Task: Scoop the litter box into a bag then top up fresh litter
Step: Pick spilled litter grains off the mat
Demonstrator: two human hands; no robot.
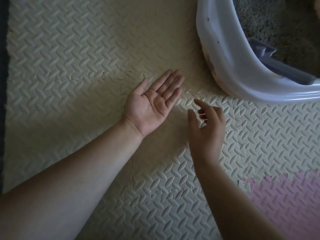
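Here the litter box [230, 54] lies beyond both hands' straightened fingers [173, 82].

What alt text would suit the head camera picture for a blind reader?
Two empty hands over a cream textured floor mat: the left hand flat, palm up; the right hand loosely curled. A white litter box holding a grey scoop sits upper right.

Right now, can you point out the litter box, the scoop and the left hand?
litter box [232, 63]: head view, on its white rim.
scoop [284, 69]: head view, on its grey handle.
left hand [154, 104]: head view, on the upturned palm.
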